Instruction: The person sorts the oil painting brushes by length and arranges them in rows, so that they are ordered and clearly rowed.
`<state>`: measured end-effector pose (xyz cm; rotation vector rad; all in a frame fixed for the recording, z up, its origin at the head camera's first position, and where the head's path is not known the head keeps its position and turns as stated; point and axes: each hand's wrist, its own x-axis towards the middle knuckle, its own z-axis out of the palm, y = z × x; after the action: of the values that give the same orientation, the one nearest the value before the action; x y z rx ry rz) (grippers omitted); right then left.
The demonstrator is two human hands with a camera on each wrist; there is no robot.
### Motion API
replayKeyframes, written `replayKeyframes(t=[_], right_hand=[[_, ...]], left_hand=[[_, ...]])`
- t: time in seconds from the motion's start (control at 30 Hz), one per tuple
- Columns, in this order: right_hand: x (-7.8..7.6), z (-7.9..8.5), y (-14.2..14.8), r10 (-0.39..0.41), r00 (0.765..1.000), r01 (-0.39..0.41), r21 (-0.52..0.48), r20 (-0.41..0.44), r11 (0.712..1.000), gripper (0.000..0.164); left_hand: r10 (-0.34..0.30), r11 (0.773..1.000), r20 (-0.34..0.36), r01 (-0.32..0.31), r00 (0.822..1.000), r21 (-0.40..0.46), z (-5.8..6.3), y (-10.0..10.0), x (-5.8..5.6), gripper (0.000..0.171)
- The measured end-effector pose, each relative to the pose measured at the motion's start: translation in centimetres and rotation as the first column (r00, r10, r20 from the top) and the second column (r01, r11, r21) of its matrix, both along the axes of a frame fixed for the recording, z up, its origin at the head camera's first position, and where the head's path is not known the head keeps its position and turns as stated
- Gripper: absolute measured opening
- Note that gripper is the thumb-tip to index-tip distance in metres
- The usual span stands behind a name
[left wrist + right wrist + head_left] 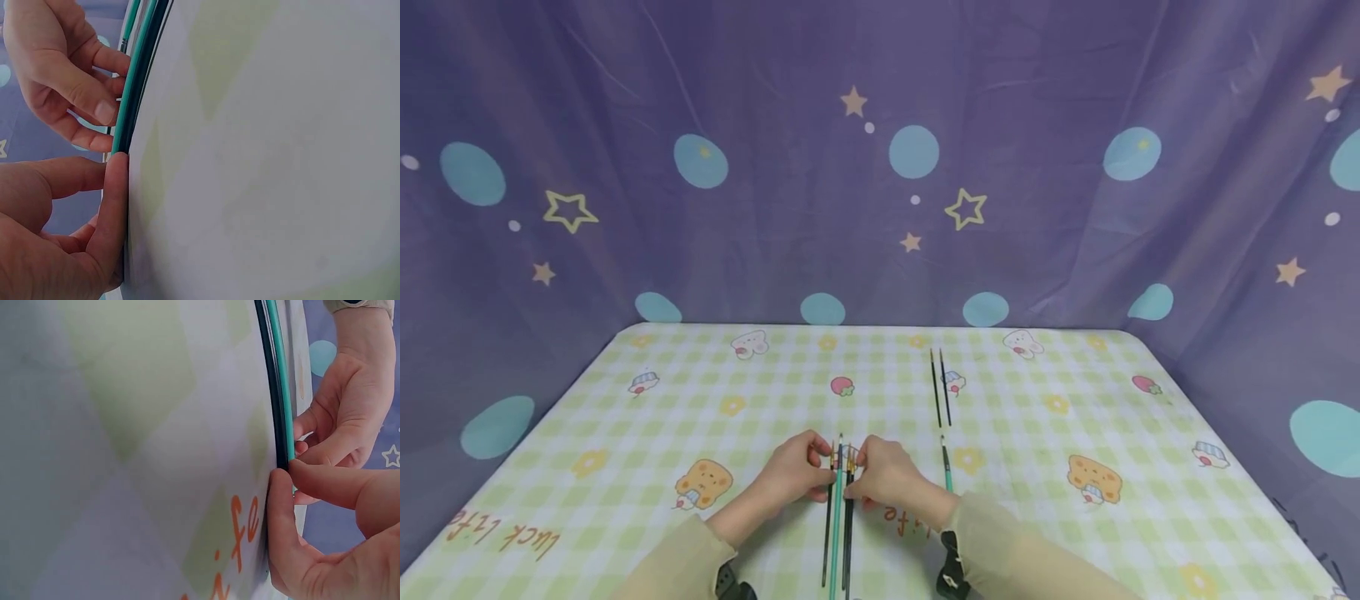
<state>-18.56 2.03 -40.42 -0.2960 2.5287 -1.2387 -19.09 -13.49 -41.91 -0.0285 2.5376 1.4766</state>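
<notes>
Several slim paintbrushes lie side by side at the front of the table, bristle ends pointing away from me. One has a green handle [836, 533]; dark-handled paintbrushes [848, 533] flank it. From the left, my left hand [797, 468] pinches at the bundle near its upper end, thumb against the brushes. Opposite it, my right hand [889, 472] pinches the dark brushes between thumb and curled fingers. In the right wrist view the right fingertips [281, 481] cover the dark handles' far part. The exact contact of the left fingers is partly hidden.
Two thin dark paintbrushes [940, 392] lie apart toward the back, right of centre. Another green-handled brush [947, 471] lies below them, partly behind my right forearm. A checked cloth [760, 542] covers the table; a purple curtain [790, 208] hangs behind.
</notes>
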Motion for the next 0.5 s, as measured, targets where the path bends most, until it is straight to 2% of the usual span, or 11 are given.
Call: replayKeyframes(t=[0.5], right_hand=[[0.13,0.11,0.24,0.027,1.0,-0.027,0.005,-0.005,1.0,0.03]], left_hand=[[0.014,1.0,0.011,-0.014,1.0,0.001,-0.19,0.0,-0.23,0.028]])
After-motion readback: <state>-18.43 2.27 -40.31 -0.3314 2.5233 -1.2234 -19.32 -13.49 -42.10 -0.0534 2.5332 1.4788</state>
